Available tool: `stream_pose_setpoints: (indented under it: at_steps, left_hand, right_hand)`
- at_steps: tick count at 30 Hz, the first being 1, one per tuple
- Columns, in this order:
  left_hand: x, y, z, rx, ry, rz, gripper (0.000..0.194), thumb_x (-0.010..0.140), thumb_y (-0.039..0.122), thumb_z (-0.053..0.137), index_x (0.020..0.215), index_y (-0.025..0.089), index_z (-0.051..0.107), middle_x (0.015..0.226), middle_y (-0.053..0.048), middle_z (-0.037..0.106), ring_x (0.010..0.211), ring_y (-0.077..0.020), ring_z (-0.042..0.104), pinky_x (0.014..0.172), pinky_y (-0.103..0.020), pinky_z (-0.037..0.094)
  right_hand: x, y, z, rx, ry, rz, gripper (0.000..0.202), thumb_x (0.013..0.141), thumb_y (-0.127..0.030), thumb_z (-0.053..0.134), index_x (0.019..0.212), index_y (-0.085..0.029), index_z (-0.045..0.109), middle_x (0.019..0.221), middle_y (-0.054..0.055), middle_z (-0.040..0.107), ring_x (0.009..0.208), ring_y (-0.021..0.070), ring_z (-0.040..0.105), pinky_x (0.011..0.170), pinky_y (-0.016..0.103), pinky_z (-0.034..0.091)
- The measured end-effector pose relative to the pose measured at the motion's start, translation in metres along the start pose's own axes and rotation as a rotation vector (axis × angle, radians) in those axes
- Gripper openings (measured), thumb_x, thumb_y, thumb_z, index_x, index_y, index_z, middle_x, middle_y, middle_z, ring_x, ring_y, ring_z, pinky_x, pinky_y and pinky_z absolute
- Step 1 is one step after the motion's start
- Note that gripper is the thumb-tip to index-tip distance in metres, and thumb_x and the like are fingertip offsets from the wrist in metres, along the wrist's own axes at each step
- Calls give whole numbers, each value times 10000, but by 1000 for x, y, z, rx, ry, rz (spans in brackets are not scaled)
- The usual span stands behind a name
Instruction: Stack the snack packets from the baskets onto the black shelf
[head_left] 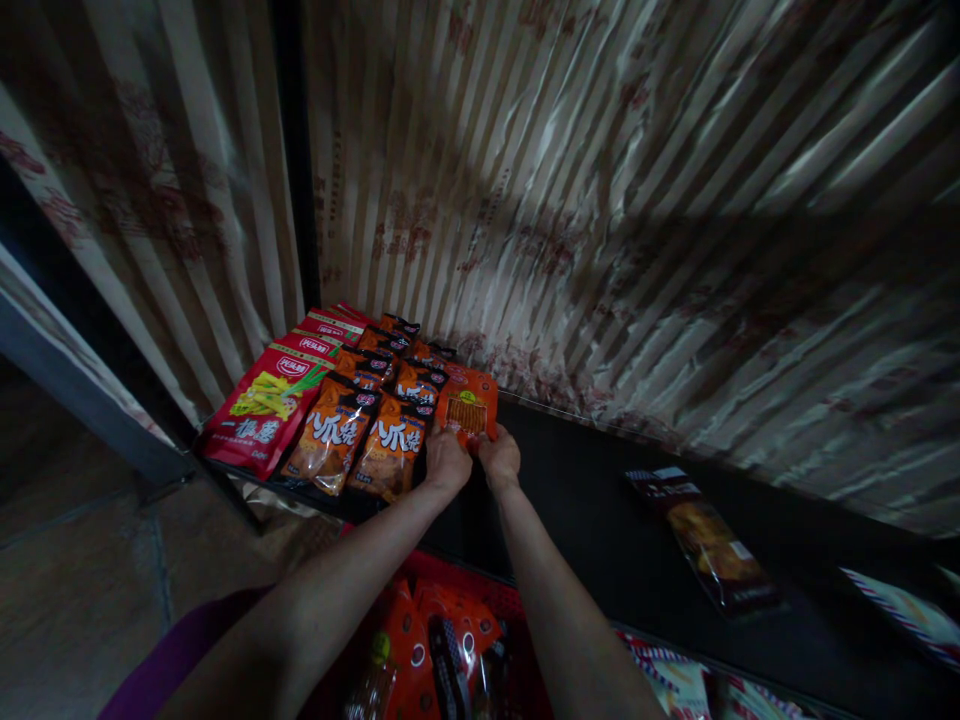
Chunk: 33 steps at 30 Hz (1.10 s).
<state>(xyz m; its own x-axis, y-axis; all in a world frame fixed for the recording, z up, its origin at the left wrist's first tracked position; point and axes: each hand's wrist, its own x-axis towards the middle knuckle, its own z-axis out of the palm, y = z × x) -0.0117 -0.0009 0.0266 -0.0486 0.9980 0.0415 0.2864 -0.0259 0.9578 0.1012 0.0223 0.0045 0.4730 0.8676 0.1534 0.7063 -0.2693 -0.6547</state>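
Clock directions were taken about the orange packet (474, 388) between the two hands. Farthest left, at 8 o'clock, a strip of purple cloth (176, 655) lay beside the left forearm. At 9 o'clock stood the red bags (259, 415), lined up one behind another at the end of a black shelf (559, 465). Adjoining them on the right, also toward 9 o'clock, were the orange-and-black packets (328, 435), set in two neighbouring files with their printed fronts showing.

The left hand (448, 460), at 7 o'clock, pinched the near edge of the orange packet, its fingers drawn in close. The packet itself lay just right of the orange-and-black files, its front turned up; whether its far end rested on anything could not be told. At 6 o'clock, below the shelf edge, a red crate (510, 600) contained further orange packs (424, 660). The right hand (500, 460), at 5 o'clock, gripped the same near edge, narrowly closed at its right corner.

Behind, at 12 o'clock, hung a pleated curtain (480, 150). At 4 o'clock a dark brown packet (709, 540) lay aslant on the shelf, well apart from the hands; farther right was a stripe-edged packet (907, 612), partly blurred.
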Motion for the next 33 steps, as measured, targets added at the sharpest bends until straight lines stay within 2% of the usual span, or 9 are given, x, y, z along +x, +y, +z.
stream_pose_setpoints:
  at_steps: [8,12,15,18,23,27,33]
  left_hand:
    - [-8,5,-4,183,-42,82,406,674,27,544,1075,45,604,1280,-245,527,1336,-315,347,1157,-436,136]
    - [-13,4,-3,232,-34,68,412,690,57,552,1099,35,601,1314,-264,498,1367,-335,287,1141,-441,180]
    - [-14,2,-1,243,-23,31,425,693,73,564,1115,51,604,1334,-239,492,1389,-325,240,1133,-414,207]
    - [-14,-1,0,271,-22,46,449,697,73,559,1144,86,598,1325,-199,519,1386,-299,261,1135,-400,208]
    - [-14,-2,0,425,-47,70,450,748,132,522,1186,42,573,1332,-221,507,1366,-289,312,1137,-393,223]
    - [-18,2,-4,558,-66,97,455,780,149,481,1222,73,556,1338,-175,513,1357,-266,329,1148,-393,222]
    - [-31,8,-9,541,-72,135,497,773,129,485,1253,0,515,1375,-235,455,1347,-299,339,1122,-411,286]
  right_hand:
    - [-8,-11,-7,-225,-7,-30,293,769,-206,511,1010,-159,670,1014,138,666,989,248,587,858,341,404]
    - [-12,-12,-7,-266,-3,-33,361,794,-200,482,1118,-114,615,1131,160,626,1099,256,528,927,339,352]
    - [-14,-11,-6,-253,-14,-52,382,796,-188,476,1151,-110,592,1156,156,614,1143,254,497,948,335,326]
    - [-16,-9,-4,-239,-11,-51,399,797,-192,482,1178,-122,577,1195,158,594,1169,260,477,942,337,323]
    - [-16,-9,-2,-231,7,-28,486,785,-193,493,1261,-97,510,1252,181,558,1190,273,464,956,357,315]
    - [-19,-7,0,-199,3,-62,490,784,-179,476,1270,-129,508,1275,146,556,1234,255,441,998,360,290]
    - [-35,-7,-1,-143,46,-121,430,833,-218,459,1229,-95,570,1327,182,513,1304,264,377,1053,379,283]
